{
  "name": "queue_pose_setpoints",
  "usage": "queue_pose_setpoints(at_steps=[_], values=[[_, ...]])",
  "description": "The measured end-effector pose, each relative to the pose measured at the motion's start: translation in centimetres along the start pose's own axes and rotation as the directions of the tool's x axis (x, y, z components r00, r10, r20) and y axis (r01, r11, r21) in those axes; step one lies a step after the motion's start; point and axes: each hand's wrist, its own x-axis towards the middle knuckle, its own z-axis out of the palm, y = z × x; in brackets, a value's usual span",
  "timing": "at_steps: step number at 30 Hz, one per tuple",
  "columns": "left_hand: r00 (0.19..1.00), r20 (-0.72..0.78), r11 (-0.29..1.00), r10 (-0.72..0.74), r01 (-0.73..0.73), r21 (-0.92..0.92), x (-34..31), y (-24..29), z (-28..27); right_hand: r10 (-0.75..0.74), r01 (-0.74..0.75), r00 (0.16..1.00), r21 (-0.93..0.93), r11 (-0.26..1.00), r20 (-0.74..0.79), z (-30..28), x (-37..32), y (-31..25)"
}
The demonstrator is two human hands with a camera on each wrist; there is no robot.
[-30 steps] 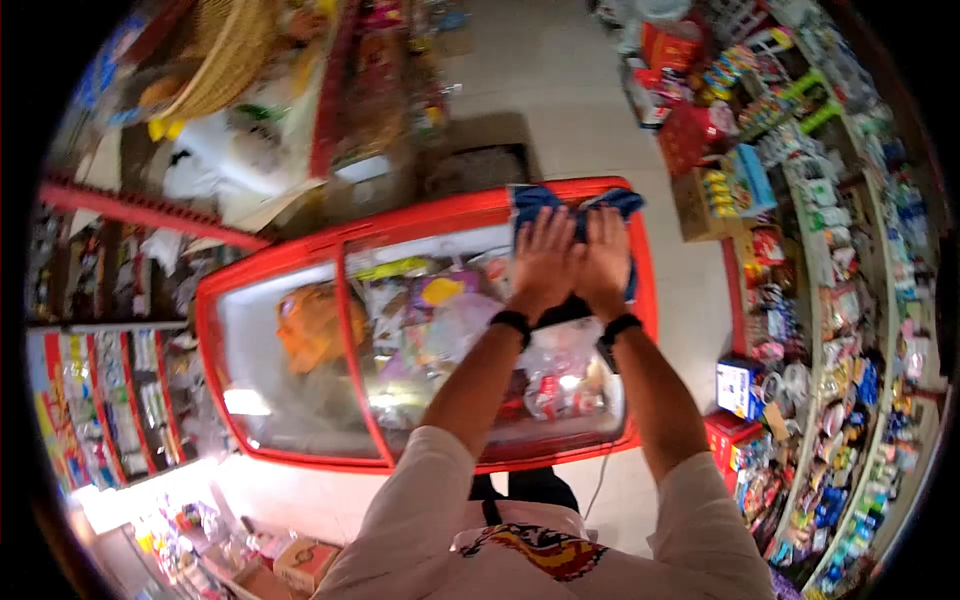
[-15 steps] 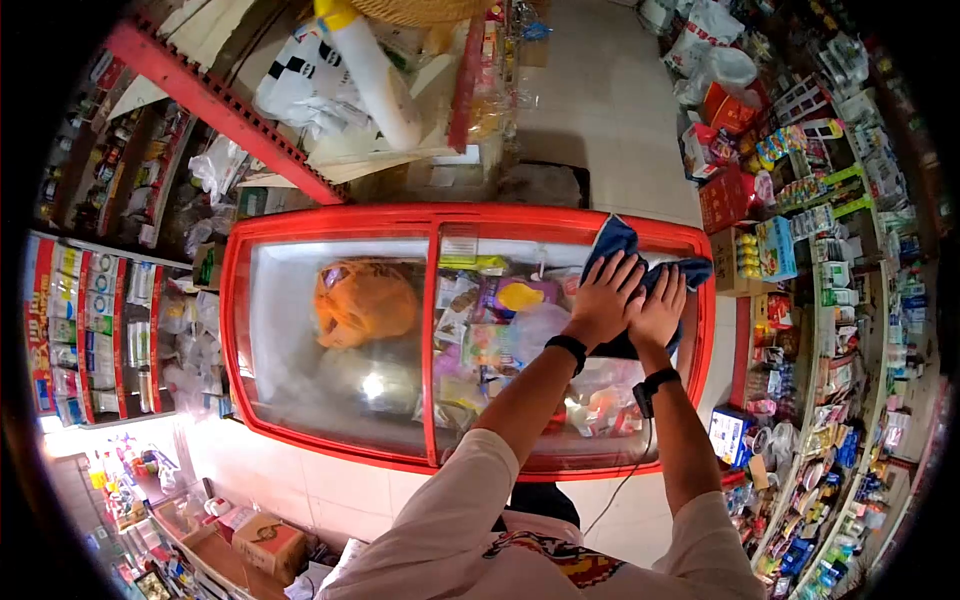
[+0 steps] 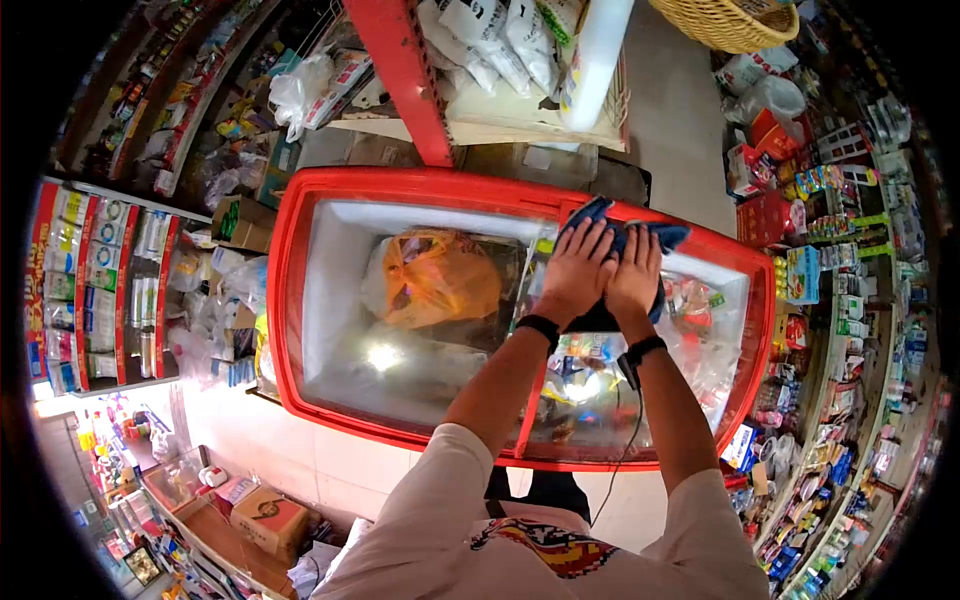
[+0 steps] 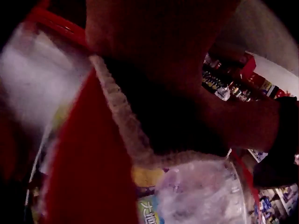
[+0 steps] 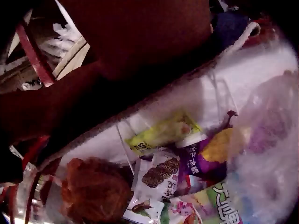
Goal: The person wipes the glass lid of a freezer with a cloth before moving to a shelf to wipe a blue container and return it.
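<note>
A dark blue cloth [image 3: 672,237] lies over the glass top of a red-framed chest freezer [image 3: 420,182], close to its far rim. Both hands press on it side by side, thumbs together and fingers stretched forward. The left hand [image 3: 575,268] is beside the freezer's middle divider, the right hand [image 3: 633,282] just right of it. In the left wrist view the cloth [image 4: 154,121] looks almost black, with a pale stitched hem. The right wrist view shows its hem running slantwise above packaged ice treats [image 5: 163,133]. Under the left glass sits an orange plastic bag [image 3: 445,280].
A red post [image 3: 400,75] and a shelf with white bags [image 3: 490,40] stand behind the freezer. Crowded goods shelves [image 3: 850,330] line the right, and hanging packets [image 3: 100,290] the left. A cable [image 3: 635,430] trails from the right wrist. A cardboard box [image 3: 270,520] lies at lower left.
Both hands and the cloth have slid leftward along the glass, from the freezer's right end to near the middle divider. The head view has shifted too. The hands stay flat on the cloth.
</note>
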Motion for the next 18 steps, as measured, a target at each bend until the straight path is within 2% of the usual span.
queue_pose_setpoints(at_steps=[3, 7, 13, 17, 18], values=[[0.999, -0.008, 0.998, -0.053, 0.052, -0.040, -1.1, -2.3, -1.7, -0.060, 0.060, 0.998, -0.011, 0.998, 0.036, -0.3, 1.3, -2.4], [0.998, -0.053, 0.999, -0.043, 0.041, -0.032, -2.1, -3.0, -1.6, -0.108, 0.108, 0.993, 0.003, 0.994, 0.049, -0.6, 1.1, -3.6], [0.991, -0.089, 0.993, -0.100, 0.094, -0.070, -4.5, -3.9, -2.2, -0.271, 0.259, 0.957, 0.119, 0.958, 0.099, -0.3, 1.0, -5.7], [0.993, -0.084, 0.993, -0.085, 0.091, 0.070, -6.8, -5.1, -3.1, -0.276, 0.259, 0.959, 0.187, 0.948, 0.069, 0.1, 0.5, -7.9], [0.993, -0.101, 0.987, -0.065, 0.079, 0.143, -7.6, -5.5, -3.2, -0.309, 0.286, 0.945, 0.185, 0.940, 0.109, -0.4, 0.4, -8.6]])
